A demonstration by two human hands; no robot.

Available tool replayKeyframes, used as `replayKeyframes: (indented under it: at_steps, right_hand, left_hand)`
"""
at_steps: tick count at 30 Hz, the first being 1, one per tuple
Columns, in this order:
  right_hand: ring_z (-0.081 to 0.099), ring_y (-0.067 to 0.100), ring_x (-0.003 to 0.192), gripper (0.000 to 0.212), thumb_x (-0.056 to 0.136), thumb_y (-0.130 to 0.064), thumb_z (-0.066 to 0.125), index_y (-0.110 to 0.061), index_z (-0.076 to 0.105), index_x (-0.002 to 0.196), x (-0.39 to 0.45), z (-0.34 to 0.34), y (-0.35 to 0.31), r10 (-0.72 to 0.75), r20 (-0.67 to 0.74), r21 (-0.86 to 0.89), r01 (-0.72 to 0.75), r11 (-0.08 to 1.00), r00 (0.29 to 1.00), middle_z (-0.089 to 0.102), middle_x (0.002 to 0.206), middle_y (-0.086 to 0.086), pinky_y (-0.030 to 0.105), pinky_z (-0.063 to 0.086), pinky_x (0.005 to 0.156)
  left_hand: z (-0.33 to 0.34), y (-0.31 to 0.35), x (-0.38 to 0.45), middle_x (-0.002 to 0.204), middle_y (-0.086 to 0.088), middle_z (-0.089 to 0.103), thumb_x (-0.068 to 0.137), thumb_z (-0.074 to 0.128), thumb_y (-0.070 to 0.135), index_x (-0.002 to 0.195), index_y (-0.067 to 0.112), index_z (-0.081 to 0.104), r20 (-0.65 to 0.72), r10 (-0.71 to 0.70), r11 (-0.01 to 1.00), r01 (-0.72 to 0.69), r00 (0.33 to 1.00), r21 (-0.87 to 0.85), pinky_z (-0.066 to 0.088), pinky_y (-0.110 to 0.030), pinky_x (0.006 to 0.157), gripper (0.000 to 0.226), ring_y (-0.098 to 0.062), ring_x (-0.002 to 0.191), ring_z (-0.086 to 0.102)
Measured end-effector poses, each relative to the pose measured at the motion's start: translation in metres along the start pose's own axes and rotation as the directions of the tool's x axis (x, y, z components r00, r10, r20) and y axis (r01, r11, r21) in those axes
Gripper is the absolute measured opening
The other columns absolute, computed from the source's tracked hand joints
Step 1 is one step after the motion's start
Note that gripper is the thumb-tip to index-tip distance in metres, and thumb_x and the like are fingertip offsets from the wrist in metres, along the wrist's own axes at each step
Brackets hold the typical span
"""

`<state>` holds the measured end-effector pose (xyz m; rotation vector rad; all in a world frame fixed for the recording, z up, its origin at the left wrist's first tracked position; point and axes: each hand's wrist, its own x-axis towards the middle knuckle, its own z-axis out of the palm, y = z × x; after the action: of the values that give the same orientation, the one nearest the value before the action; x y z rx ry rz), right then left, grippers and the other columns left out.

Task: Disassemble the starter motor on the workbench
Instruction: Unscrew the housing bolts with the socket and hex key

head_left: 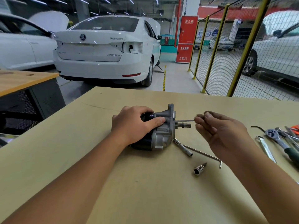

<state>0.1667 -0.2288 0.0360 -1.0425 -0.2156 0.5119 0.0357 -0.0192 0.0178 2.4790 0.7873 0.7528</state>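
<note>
In the head view, our left hand (135,125) wraps over the starter motor (156,131), fingers curled round its body and thumb lying along the aluminium nose housing, pinning it on its side near the middle of the counter (113,167). Our right hand (221,131), at three o'clock from the motor, pinches the outer end of a long thin bolt (184,121) between thumb and fingertips; the bolt's other end meets the housing, just above the splined shaft.

We judge the job to be in its early part. The long bolt looks to be partly drawn out of the housing, and the body, nose housing and shaft are all joined as one piece. Once the fasteners are out, the housing has yet to be separated and the internals removed.

At five o'clock from the motor lie a socket extension (183,147), a bent rod (203,153) and a loose socket (199,169). At three o'clock, well apart, lie a ratchet (275,136) and a spanner (265,148).

For writing, the white car (105,50) at twelve o'clock bears a Skoda roundel and "SUPERB" lettering, rather blurred. The red cabinet (186,39) carries Chinese characters we cannot read surely, with "110" at its foot.
</note>
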Motion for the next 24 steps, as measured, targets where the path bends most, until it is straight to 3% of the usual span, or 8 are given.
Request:
replayKeyframes:
  at_steps: [7,13,16,18,21,24]
  right_hand:
    - [0.067,0.021,0.061,0.023,0.090,0.007,0.060,-0.001,0.062,0.111,0.008,-0.006,0.003,-0.035,0.067,0.052,0.032,0.998,0.997,0.073,0.085,0.018,0.028,0.054,0.056]
    - [0.063,0.023,0.057,0.020,0.085,0.013,0.059,-0.005,0.066,0.089,0.005,-0.008,-0.001,-0.054,0.096,0.047,0.050,0.998,0.994,0.072,0.081,0.019,0.030,0.055,0.057]
    - [0.062,0.020,0.057,0.014,0.089,-0.004,0.060,-0.009,0.062,0.076,0.001,-0.001,-0.003,0.004,0.070,0.046,-0.008,0.999,0.998,0.072,0.077,0.016,0.028,0.054,0.057]
    - [0.062,0.017,0.055,0.024,0.095,-0.022,0.059,-0.009,0.061,0.074,0.002,0.000,-0.002,0.053,0.057,0.084,-0.057,0.995,0.997,0.072,0.077,0.014,0.027,0.054,0.057]
    - [0.062,0.015,0.055,0.031,0.098,-0.028,0.058,-0.007,0.061,0.077,0.002,0.001,-0.003,0.099,0.060,0.112,-0.105,0.988,0.993,0.071,0.080,0.014,0.026,0.055,0.055]
    - [0.057,0.015,0.049,0.037,0.089,-0.041,0.069,-0.006,0.060,0.084,0.003,-0.003,-0.007,0.185,0.040,0.045,-0.187,0.981,0.982,0.064,0.077,0.015,0.025,0.052,0.050]
  left_hand:
    - [0.000,-0.001,0.000,0.113,0.025,0.068,0.059,0.042,0.098,0.112,0.052,0.069,0.010,0.000,1.000,0.001,1.000,-0.019,0.046,-0.047,0.102,0.075,-0.011,0.115,0.053]
    - [-0.001,-0.001,0.000,0.105,0.024,0.065,0.057,0.044,0.099,0.110,0.051,0.070,0.006,-0.007,1.000,0.007,1.000,-0.019,0.047,-0.046,0.101,0.076,-0.012,0.114,0.055]
    - [-0.001,-0.001,0.000,0.103,0.023,0.063,0.059,0.045,0.098,0.110,0.050,0.070,0.006,-0.007,1.000,0.007,1.000,-0.019,0.048,-0.046,0.099,0.075,-0.013,0.112,0.056]
    - [-0.001,-0.001,0.000,0.107,0.022,0.067,0.060,0.045,0.098,0.110,0.049,0.070,0.006,-0.005,1.000,0.005,1.000,-0.015,0.048,-0.046,0.099,0.074,-0.013,0.111,0.057]
    - [-0.002,-0.001,0.000,0.109,0.021,0.068,0.060,0.045,0.098,0.111,0.049,0.070,0.009,-0.005,1.000,0.005,1.000,-0.019,0.048,-0.047,0.099,0.075,-0.014,0.112,0.057]
    - [-0.002,-0.001,-0.001,0.106,0.022,0.066,0.060,0.045,0.097,0.110,0.050,0.071,0.010,-0.008,1.000,0.008,1.000,-0.023,0.047,-0.047,0.100,0.074,-0.014,0.113,0.056]
